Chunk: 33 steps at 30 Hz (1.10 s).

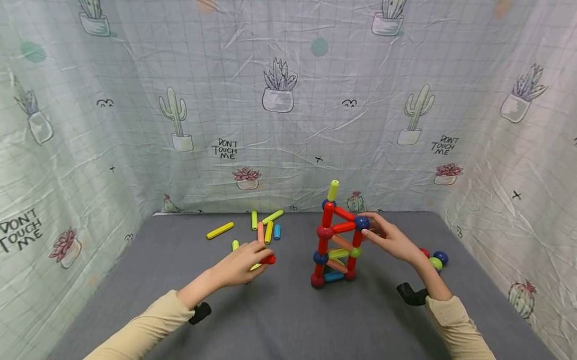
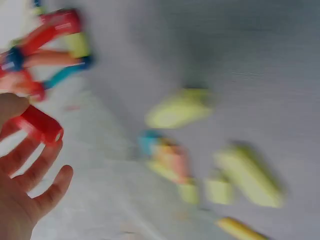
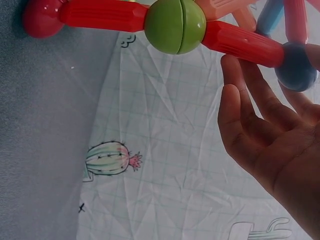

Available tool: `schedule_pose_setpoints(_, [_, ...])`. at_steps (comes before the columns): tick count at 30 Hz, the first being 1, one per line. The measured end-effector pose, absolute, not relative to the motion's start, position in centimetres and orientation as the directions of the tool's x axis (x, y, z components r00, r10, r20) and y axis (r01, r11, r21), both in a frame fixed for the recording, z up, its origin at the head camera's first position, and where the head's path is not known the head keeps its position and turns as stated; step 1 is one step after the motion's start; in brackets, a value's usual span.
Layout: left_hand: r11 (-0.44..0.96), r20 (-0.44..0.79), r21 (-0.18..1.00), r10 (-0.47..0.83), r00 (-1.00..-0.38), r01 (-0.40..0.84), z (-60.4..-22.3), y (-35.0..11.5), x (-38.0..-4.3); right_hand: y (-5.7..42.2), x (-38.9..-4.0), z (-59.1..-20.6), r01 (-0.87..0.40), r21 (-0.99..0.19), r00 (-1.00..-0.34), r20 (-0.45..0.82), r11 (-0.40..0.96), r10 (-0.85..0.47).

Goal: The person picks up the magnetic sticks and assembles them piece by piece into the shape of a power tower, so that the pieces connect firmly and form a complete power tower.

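Note:
A tower of coloured rods and balls (image 1: 325, 232) stands upright on the grey table, right of the middle. Its top back corner carries a yellow-green rod (image 1: 334, 190) pointing up. At the tower's upper right corner my right hand (image 1: 391, 239) holds the dark blue ball (image 1: 362, 222) between thumb and fingers. The right wrist view shows fingertips close by the red rod (image 3: 245, 44) under that ball. Left of the tower, my left hand (image 1: 243, 262) pinches a short red rod (image 2: 41, 125) between thumb and fingers, above the table.
Behind my left hand lie several loose rods: a yellow one (image 1: 220, 230), yellow-green ones (image 1: 273, 217), an orange one (image 1: 260, 232) and a blue one (image 1: 277, 232). Beyond my right wrist sit loose balls, among them a green one (image 1: 435, 263). A printed curtain (image 1: 315, 126) surrounds the table.

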<state>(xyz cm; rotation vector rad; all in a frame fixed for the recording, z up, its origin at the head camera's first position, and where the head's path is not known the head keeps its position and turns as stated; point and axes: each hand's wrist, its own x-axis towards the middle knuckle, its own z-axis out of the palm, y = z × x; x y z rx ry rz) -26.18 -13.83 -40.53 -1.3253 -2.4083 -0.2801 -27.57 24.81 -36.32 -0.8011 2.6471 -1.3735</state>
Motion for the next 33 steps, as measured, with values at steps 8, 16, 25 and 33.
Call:
schedule_pose_setpoints(8, [0.348,0.576,0.519,0.533,-0.62,0.781,-33.4,-5.9,-27.4,24.9,-27.7,-36.3,-0.424,-0.764,-0.868,0.188,0.487,-0.46])
schedule_pose_setpoints(16, [0.217,0.544,0.721,0.41,-0.732,0.658,-29.4,-0.6,-28.9,24.8,-27.7,-36.3,-0.413,-0.77,-0.871,0.179,0.486,-0.457])
schedule_pose_setpoints(25, [0.122,0.402,0.838,0.522,-0.752,0.532,-27.6,2.1,-30.6,24.8,-27.5,-36.4,-0.428,-0.768,-0.863,0.191,0.475,-0.469])
schedule_pose_setpoints(33, [0.236,0.204,0.856,0.665,-0.719,0.461,-27.4,3.8,-31.7,25.0,-27.5,-36.4,-0.426,-0.767,-0.864,0.186,0.48,-0.469])
